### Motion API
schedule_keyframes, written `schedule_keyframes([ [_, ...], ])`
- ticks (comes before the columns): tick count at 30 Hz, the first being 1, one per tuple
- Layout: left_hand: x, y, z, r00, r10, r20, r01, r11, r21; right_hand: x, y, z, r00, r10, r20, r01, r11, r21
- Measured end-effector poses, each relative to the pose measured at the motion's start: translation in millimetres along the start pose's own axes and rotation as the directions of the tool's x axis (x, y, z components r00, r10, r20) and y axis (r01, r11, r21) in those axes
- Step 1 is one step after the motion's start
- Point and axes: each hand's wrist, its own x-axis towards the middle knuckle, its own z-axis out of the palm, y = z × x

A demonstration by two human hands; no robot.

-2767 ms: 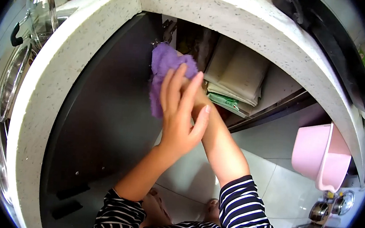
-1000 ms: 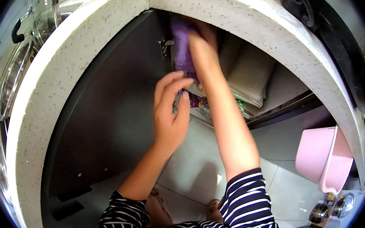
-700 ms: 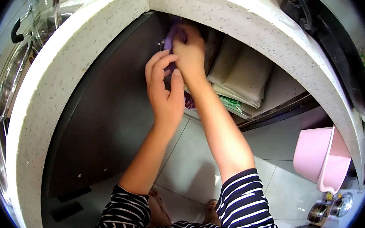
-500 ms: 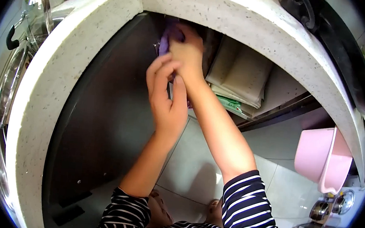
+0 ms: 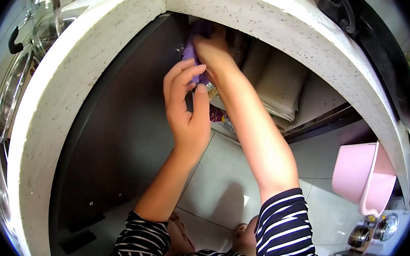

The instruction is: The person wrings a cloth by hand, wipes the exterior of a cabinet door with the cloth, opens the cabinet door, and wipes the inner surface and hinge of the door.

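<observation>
A purple cloth [image 5: 189, 52] hangs in the shadowed upper part of an open cabinet, against the inner side of the dark door [image 5: 119, 121]. My right hand [image 5: 212, 49] reaches in there, fingers closed on the cloth and partly hidden in shadow. Just below, my left hand [image 5: 185, 105] is held up with its fingers half curled and the thumb apart. The lower end of the cloth shows behind the left fingertips; whether they touch it is unclear. Shiny plastic packaging [image 5: 218, 114] shows behind my right wrist.
A speckled stone countertop [image 5: 252, 14] curves over the cabinet. Folded, pale, flat sheets or bags [image 5: 277, 93] lie on the shelf to the right. A pink plastic bin [image 5: 353, 173] stands further right, near metal pots [image 5: 360, 236]. Grey floor tiles [image 5: 211, 176] lie below.
My right hand has shifted slightly, its wrist turning and the forearm moving right, so more packaging shows. The cloth's lower part is more visible. My left hand has hardly moved.
</observation>
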Motion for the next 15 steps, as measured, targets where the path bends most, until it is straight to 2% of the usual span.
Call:
schedule_keyframes([
  [4, 6, -7, 4, 0.998, -0.060, 0.003, 0.060, 0.998, -0.024, 22, 4, 12, 0.992, -0.063, -0.112, 0.044, 0.986, -0.160],
  [7, 4, -7, 4, 0.997, -0.082, 0.004, 0.083, 0.996, -0.024, 39, 17, 20, 0.916, -0.378, -0.135, 0.308, 0.878, -0.366],
  [10, -2, -2, 0, 0.998, -0.066, 0.007, 0.065, 0.998, 0.027, 43, 16, 20, 0.946, -0.316, -0.070, 0.266, 0.882, -0.389],
  [13, -10, 6, -8, 0.998, -0.065, 0.019, 0.064, 0.996, 0.065, 21, 4, 15, 0.995, -0.028, -0.093, 0.027, 1.000, -0.008],
  [15, -14, 9, -12, 0.995, -0.093, 0.048, 0.089, 0.993, 0.078, 6, 0, 5, 0.998, 0.061, 0.007, -0.061, 0.995, 0.081],
])
